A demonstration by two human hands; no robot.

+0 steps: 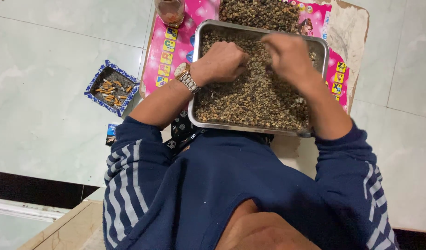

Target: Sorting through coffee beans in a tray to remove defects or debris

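A rectangular steel tray [198, 74] full of small brown-green dried seeds [254, 99] rests in front of me on a small table. My left hand [224, 61], with a metal wristwatch [185, 77] on the wrist, is curled into the seeds at the tray's left side, fingers closed around some of them. My right hand [289, 55] hovers over the tray's far right part, fingers pinched together; what it pinches is too small and blurred to tell. Both sleeves are dark blue with white stripes.
A pink picture mat [169, 44] covers the wooden table [351, 32]. A second heap of seeds [261, 13] lies beyond the tray. A glass jar [170, 11] stands at the far left corner. A blue patterned ashtray [112, 87] with cigarette butts sits on the tiled floor.
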